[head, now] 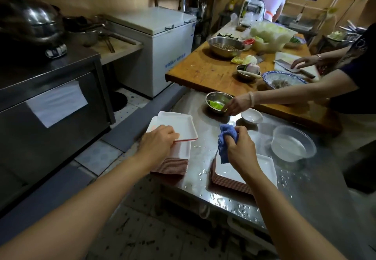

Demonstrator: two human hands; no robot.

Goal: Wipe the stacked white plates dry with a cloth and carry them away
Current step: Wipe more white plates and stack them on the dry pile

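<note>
- We stand mid-wipe at the wet steel surface (203,154): our left hand (157,140) pinches the top plate (179,123) of the tall stack (175,162), lifting its edge.
- Our right hand (240,148) clutches the blue cloth (225,137) above the shorter stack (262,170).
- Next, we judge, cloth must meet the lifted plate.

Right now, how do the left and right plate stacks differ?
The left stack is much taller than the right stack. The left hand holds the left stack's top plate, which sits askew; the right stack's top plate lies flat and square. The right hand holds the blue cloth over the right stack. Both are white rectangular plates with red undersides on the wet steel table.
</note>
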